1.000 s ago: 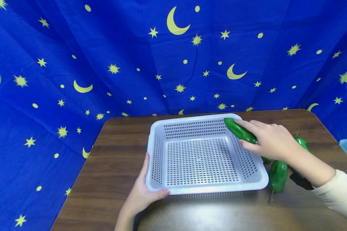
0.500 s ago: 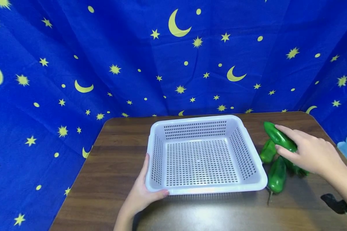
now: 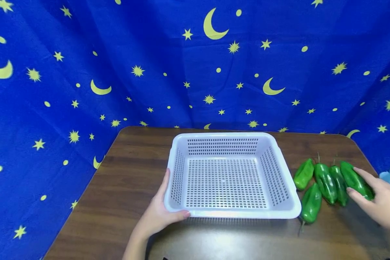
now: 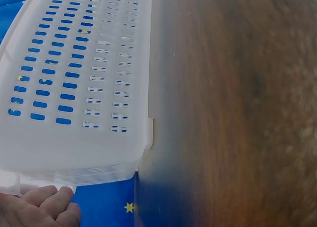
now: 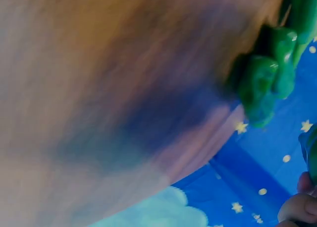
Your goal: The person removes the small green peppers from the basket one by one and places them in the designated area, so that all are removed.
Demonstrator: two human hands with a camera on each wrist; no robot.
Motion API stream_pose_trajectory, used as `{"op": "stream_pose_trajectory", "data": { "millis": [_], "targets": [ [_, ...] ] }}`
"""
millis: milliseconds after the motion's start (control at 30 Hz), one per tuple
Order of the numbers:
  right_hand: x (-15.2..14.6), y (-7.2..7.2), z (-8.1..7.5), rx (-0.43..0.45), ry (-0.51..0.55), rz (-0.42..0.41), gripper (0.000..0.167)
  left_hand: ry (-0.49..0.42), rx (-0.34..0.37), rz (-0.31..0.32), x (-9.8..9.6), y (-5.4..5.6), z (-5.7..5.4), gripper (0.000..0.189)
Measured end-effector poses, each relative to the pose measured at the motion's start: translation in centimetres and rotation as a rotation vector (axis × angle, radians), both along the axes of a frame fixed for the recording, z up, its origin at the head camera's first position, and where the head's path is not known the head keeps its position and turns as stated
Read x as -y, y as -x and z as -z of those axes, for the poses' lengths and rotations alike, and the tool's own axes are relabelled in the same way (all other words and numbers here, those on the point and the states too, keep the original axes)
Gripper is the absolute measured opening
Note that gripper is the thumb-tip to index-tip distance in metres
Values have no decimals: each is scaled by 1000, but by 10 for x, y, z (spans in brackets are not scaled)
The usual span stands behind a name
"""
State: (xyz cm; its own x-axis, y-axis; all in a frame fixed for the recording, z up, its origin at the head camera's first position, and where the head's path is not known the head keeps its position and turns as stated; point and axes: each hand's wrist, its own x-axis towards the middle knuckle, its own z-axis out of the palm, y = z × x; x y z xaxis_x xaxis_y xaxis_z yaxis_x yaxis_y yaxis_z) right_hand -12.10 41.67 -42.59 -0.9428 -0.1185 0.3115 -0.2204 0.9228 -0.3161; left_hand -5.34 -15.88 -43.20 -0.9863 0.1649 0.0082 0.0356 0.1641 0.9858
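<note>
My left hand (image 3: 157,213) grips the near left corner of a white perforated plastic basket (image 3: 234,213), its thumb along the front rim. In the left wrist view, curled fingers (image 4: 54,204) show below the basket's slotted wall (image 4: 74,147). My right hand (image 3: 381,200) holds a green pepper (image 3: 355,177) between thumb and fingers at the table's right side. The right wrist view catches only a sliver of that pepper (image 5: 312,152) beside the fingertips (image 5: 297,207). Several more green peppers (image 3: 325,182) lie between the basket and my right hand, stems showing on most.
The brown wooden table (image 3: 126,173) ends at a blue curtain (image 3: 169,54) with yellow moons and stars, which stands behind and to both sides. The basket has nothing in it. One pepper (image 3: 311,204) lies close by the basket's right front corner.
My right hand has carried the pepper from over the basket's right rim to the right, lowering it beside the other peppers. My left hand keeps its grip on the basket corner.
</note>
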Motion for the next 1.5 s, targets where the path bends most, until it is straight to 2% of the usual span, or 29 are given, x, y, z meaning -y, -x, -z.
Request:
{"op": "stream_pose_trajectory", "data": {
  "millis": [167,267,467,567,733,1000,1167,1267,1500],
  "targets": [
    [-19,-3,20,-99,138,-10,58,-4,14,14,-1,1,-3,134],
    [-29,-4,34,-150,204,20,57,5,18,14,-1,1,-4,133],
    [-45,-7,56,-139,294,75,61,12,40,2,-1,-1,-6,133],
    [-48,-9,60,-116,261,87,57,7,50,5,-1,-2,-6,133],
    [-48,-12,59,-35,147,129,52,13,58,0,-1,-2,-7,134],
    [-40,-8,54,200,-29,205,63,10,57,4,-1,-2,-6,134],
    [-40,-10,55,313,-69,216,72,0,51,9,-2,0,-7,135],
    [-40,-11,55,352,-81,219,76,-3,57,10,-2,0,-8,135],
    [-34,-7,47,482,-153,261,98,20,62,-4,-2,-1,-8,135]
  ]
}}
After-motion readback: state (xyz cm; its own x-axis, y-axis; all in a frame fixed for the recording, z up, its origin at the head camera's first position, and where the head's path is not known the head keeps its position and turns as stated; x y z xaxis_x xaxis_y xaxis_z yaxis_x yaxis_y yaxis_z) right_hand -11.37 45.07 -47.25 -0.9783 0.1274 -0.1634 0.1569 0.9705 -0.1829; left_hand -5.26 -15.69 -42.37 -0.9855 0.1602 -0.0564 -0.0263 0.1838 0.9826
